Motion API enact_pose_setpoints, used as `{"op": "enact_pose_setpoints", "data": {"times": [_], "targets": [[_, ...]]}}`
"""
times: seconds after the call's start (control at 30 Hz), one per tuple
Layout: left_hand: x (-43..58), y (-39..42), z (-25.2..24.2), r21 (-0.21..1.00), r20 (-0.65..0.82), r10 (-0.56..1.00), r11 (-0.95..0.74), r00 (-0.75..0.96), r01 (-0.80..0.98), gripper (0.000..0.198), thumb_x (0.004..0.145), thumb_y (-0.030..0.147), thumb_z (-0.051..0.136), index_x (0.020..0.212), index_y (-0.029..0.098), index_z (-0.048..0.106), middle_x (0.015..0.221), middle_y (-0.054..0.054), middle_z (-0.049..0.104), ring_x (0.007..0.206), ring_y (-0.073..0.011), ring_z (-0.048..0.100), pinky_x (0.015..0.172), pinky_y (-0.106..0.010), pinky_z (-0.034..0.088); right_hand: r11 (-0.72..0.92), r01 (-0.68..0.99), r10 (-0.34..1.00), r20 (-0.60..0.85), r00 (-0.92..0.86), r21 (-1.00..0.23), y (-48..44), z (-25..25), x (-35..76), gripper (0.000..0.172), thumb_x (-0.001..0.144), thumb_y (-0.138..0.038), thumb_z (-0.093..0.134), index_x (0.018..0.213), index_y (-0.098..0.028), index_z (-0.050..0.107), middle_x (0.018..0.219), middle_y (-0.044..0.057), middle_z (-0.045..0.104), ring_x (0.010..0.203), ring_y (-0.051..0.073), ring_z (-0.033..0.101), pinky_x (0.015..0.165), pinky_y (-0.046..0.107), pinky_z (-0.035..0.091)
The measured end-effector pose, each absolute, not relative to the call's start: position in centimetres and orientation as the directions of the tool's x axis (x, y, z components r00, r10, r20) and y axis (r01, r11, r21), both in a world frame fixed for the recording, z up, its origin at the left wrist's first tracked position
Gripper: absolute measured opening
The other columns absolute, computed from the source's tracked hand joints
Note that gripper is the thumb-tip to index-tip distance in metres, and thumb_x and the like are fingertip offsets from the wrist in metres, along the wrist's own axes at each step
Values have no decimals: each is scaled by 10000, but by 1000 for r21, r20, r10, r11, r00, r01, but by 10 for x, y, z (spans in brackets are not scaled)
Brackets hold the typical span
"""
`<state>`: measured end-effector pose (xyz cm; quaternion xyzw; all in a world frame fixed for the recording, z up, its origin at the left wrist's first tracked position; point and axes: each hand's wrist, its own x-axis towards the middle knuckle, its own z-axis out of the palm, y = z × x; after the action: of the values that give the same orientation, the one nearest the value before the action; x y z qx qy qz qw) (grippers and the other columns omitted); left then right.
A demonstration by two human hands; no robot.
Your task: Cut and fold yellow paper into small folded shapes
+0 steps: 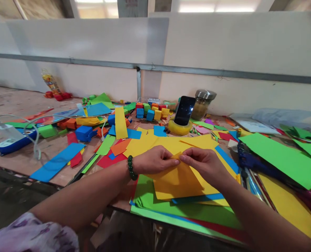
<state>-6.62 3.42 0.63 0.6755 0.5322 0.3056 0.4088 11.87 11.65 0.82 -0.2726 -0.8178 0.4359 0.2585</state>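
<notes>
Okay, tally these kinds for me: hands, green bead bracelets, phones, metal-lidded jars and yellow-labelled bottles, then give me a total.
Hands: 2, the left hand and the right hand
Green bead bracelet: 1
Phone: 1
Metal-lidded jar: 1
Yellow-labelled bottle: 1
Total: 6

1. On my feed, the pinched paper (175,156) is golden yellow.
2. I read the bracelet (130,167) as dark green.
3. The sleeve (37,235) shows me a purple print on white.
4. I see small blocks (150,114) in blue, green, yellow, orange and red.
5. I also get a black phone (185,110), yellow ring (180,129) and silver lid (205,93).
</notes>
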Motion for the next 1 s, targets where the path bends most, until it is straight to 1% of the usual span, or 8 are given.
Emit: {"op": "enact_pose_setpoints", "data": {"times": [0.3,0.5,0.63,0.83,1.0], "targets": [[-64,32,9,884,-39,967,-84,252,460,490,846,546,473,559,186,307,548,53,238,483,-54,201,430,-227,141,457,222,675,173,-717,-861,116,7,121,325,793,-483,650,694,-174,674,656,17,618,638,145,520,590,268,435],[-67,34,12,867,-4,970,-117,242,484,516,829,566,496,536,180,319,532,55,230,481,-55,202,430,-225,139,475,228,670,182,-719,-850,115,6,119,348,797,-504,644,697,-171,650,642,5,591,616,132,499,555,252,413],[-71,35,15,880,-11,977,-92,215,466,548,813,615,508,530,182,327,523,63,227,471,-53,188,423,-229,132,452,211,651,159,-743,-867,117,5,119,340,786,-508,661,737,-172,657,667,1,595,619,125,502,544,242,409],[-69,33,14,881,-33,963,-98,268,463,522,839,582,485,545,187,312,531,60,231,475,-56,195,431,-237,132,428,148,672,205,-711,-891,116,6,118,318,755,-492,699,758,-175,672,709,15,652,650,137,549,604,259,452],[-66,30,13,883,-46,963,-85,265,462,500,856,550,467,553,188,304,540,59,229,479,-56,186,437,-243,131,457,191,675,199,-710,-869,114,8,119,313,772,-481,680,711,-174,690,672,25,653,634,144,538,593,269,442]]}}
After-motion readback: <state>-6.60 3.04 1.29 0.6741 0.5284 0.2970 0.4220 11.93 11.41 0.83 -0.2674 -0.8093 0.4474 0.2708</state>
